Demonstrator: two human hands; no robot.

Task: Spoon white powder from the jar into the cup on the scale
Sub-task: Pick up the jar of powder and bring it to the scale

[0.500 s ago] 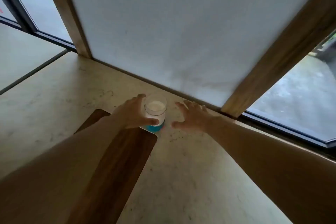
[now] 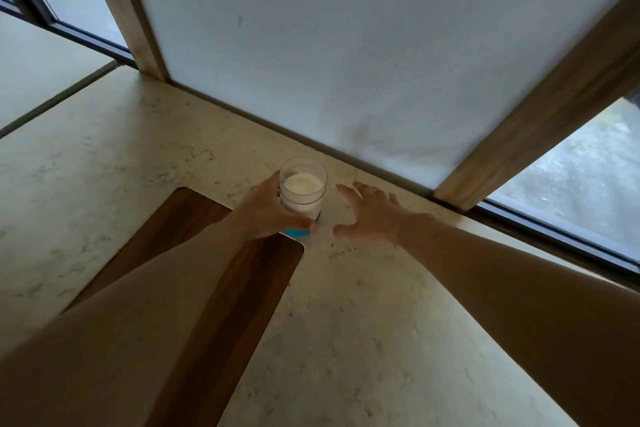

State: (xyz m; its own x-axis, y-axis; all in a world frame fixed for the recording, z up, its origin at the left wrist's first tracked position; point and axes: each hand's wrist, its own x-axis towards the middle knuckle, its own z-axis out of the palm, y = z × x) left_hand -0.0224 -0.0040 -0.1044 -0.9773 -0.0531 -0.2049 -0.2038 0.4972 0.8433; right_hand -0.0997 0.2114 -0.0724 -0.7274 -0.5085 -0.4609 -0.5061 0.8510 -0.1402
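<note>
A clear glass jar [image 2: 303, 188] holding white powder stands upright near the back of the pale stone counter [image 2: 104, 163]. It has a blue base [image 2: 297, 233]. My left hand [image 2: 266, 210] is wrapped around the jar's left side, thumb across its front. Just to the right, my right hand [image 2: 369, 215] hovers with fingers spread and holds nothing; a small gap separates it from the jar. No spoon, cup or scale is in view.
A dark wooden board [image 2: 242, 288] lies on the counter under my left forearm, its far corner by the jar. A white wall panel [image 2: 346, 45] with wooden frames [image 2: 540, 107] rises right behind the jar. Windows flank it.
The view has shifted slightly. My left hand still holds the jar, and my right hand stays spread beside it; the jar appears a little higher against my fingers.
</note>
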